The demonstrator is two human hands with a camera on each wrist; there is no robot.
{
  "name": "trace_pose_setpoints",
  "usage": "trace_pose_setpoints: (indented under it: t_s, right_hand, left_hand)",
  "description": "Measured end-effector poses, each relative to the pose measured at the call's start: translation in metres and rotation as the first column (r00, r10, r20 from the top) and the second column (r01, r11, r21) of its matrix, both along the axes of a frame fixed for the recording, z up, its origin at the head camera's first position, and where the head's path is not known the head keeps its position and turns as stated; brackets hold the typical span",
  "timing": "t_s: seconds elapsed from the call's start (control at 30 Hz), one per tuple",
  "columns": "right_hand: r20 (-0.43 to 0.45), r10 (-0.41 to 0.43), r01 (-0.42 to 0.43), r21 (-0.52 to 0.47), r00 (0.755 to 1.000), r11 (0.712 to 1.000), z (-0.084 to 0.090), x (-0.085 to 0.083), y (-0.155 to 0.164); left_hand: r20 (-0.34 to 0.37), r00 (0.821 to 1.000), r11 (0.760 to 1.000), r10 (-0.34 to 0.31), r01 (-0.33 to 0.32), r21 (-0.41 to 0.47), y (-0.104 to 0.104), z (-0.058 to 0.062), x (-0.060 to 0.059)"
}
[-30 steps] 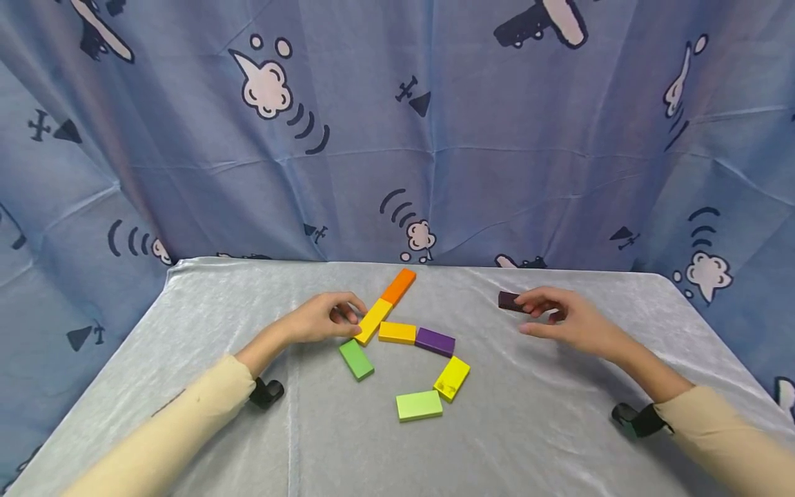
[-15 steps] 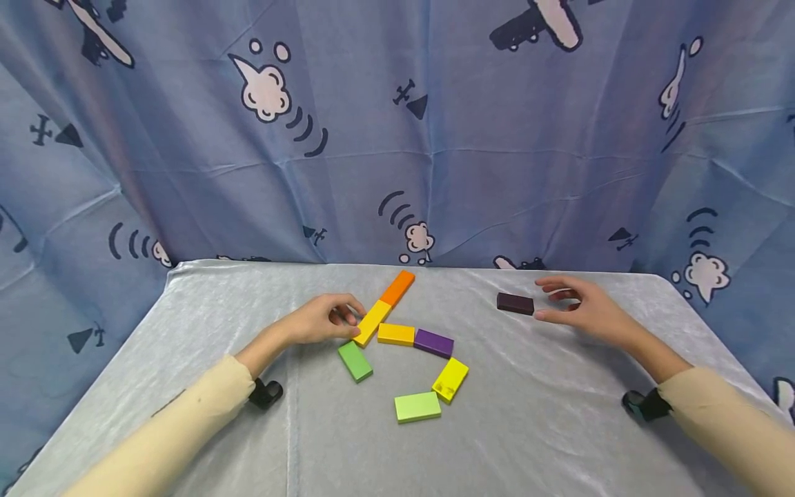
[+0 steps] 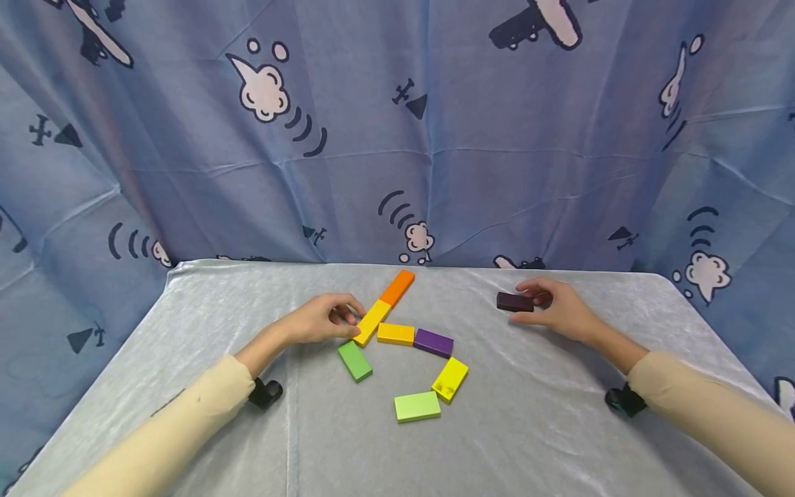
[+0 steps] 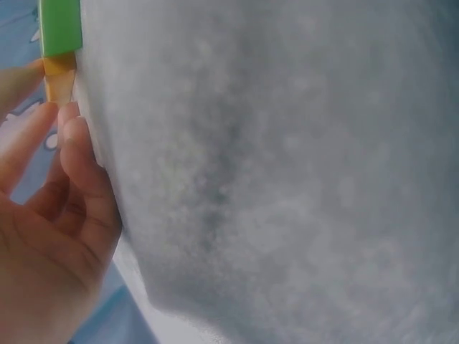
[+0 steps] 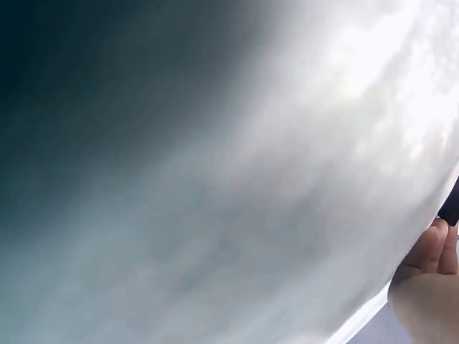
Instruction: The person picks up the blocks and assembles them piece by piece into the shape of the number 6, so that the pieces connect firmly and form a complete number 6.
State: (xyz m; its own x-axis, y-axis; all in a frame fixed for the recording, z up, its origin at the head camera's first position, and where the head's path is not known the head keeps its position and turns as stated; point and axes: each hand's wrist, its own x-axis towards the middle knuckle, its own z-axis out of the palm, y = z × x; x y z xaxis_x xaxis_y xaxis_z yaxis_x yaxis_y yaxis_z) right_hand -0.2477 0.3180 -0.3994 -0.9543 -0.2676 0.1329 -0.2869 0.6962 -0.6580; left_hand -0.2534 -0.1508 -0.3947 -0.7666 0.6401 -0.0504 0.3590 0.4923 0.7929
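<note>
My left hand (image 3: 323, 318) lies beside the yellow block (image 3: 373, 322), its thumb and fingers touching that block's left side and near end. An orange block (image 3: 397, 287) continues the line behind it. Close to the thumb is a green block (image 3: 355, 361), also large in the left wrist view (image 4: 61, 27). On the right, my right hand (image 3: 559, 308) has thumb and fingers spread around the right end of a dark brown block (image 3: 514, 302), apparently with a small gap on either side. Only part of that hand shows in the right wrist view (image 5: 430, 287).
A curve of flat blocks lies mid-table: amber (image 3: 396, 334), purple (image 3: 433, 343), bright yellow (image 3: 450, 379) and light green (image 3: 417, 407). The table wears a grey velvety cloth (image 3: 528, 428). Behind it hangs a blue patterned curtain (image 3: 348, 110).
My right hand first drew back to the right from the dark brown block, then came left again around its right end. The left hand stays still.
</note>
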Motion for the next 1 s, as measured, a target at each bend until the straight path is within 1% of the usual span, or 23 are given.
trace_pose_setpoints:
  t_s: [0.1,0.2,0.37,0.5,0.57,0.7,0.8,0.9,1.0]
  right_hand:
    - [-0.013,0.0,0.0,-0.019,1.0,1.0,0.0,0.0,-0.003]
    - [-0.018,-0.008,0.008,-0.017,1.0,1.0,0.001,0.001,-0.005]
    - [0.008,-0.022,0.022,0.006,1.0,1.0,0.005,0.0,-0.006]
    - [0.037,-0.023,0.024,-0.025,0.999,0.999,0.01,0.003,-0.01]
    - [0.034,-0.004,0.005,-0.054,0.999,0.999,0.013,0.005,-0.013]
    - [-0.002,0.072,-0.071,-0.106,0.997,0.992,0.016,0.013,-0.024]
    - [-0.02,0.123,-0.125,-0.124,0.992,0.984,0.02,0.02,-0.036]
    - [-0.013,0.154,-0.155,-0.131,0.988,0.979,0.023,0.027,-0.051]
    - [0.017,0.173,-0.17,-0.132,0.985,0.977,0.027,0.037,-0.069]
  left_hand:
    - [0.001,1.0,1.0,0.005,-0.005,-0.006,0.0,-0.001,-0.001]
    - [-0.005,1.0,1.0,0.004,-0.004,-0.008,0.0,-0.002,-0.001]
    - [-0.006,1.0,1.0,0.0,0.0,-0.004,-0.001,-0.002,-0.001]
    - [-0.002,1.0,1.0,-0.003,0.003,-0.003,-0.001,0.0,-0.001]
    - [-0.002,1.0,1.0,-0.003,0.003,-0.005,-0.001,0.0,-0.001]
    - [0.001,1.0,1.0,0.001,-0.001,-0.017,-0.001,0.0,-0.001]
    - [0.004,1.0,1.0,0.001,-0.001,-0.019,-0.001,0.0,-0.001]
    - [0.011,1.0,1.0,-0.002,0.003,-0.012,0.0,0.001,-0.002]
    - [0.016,1.0,1.0,-0.004,0.004,-0.007,0.0,0.001,-0.002]
